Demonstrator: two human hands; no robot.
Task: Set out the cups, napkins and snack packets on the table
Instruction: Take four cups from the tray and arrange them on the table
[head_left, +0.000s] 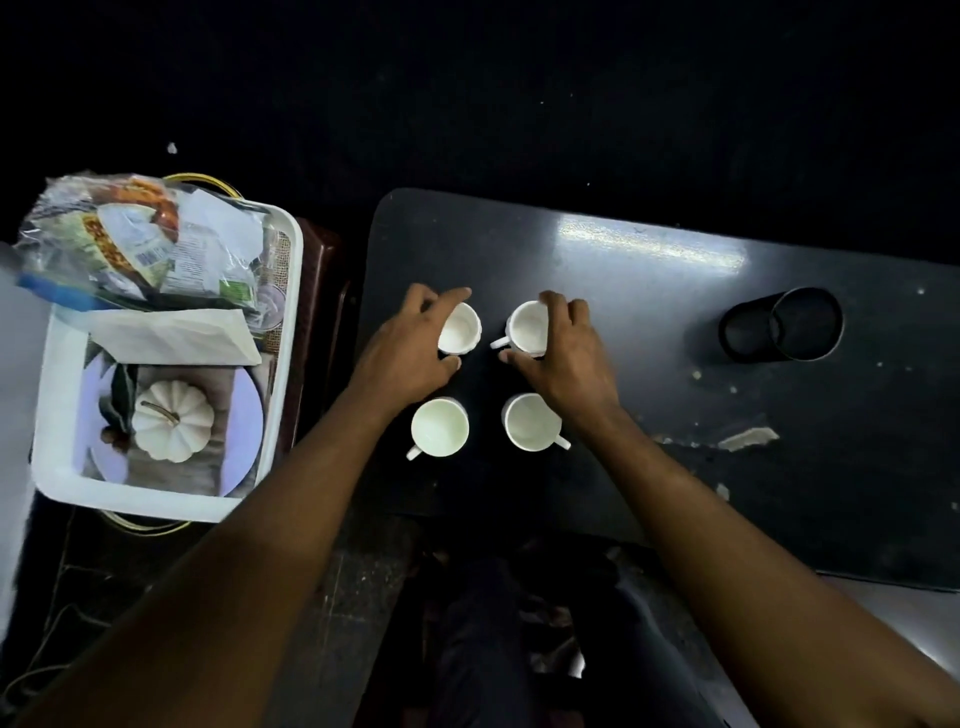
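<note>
- Four small white ceramic cups stand upright in a two-by-two block on the dark, scuffed rectangular table (649, 322), in the centre of the frame.
- The left hand (410, 348) is wrapped around the upper-left cup (460, 328), fingers over its far rim and thumb at the near side, grasping it while it sits on the table.
- The right hand (563, 358) grips the upper-right cup (527, 328) the same way; that cup's handle points left, toward the gap between the two cups.
- The lower-left cup (440, 428) stands free, its handle pointing to the lower left.
- The lower-right cup (531, 422) also stands free, its handle pointing right, partly under the right wrist.
- At the left of the frame, off the table, sits a white plastic tray (283, 332) with a pumpkin picture on its floor.
- In the tray lie crumpled clear snack packets (140, 239) at the top and a folded white paper napkin (176, 335) just below them.
- A black cylindrical container (784, 325) lies on its side at the right of the table.
</note>
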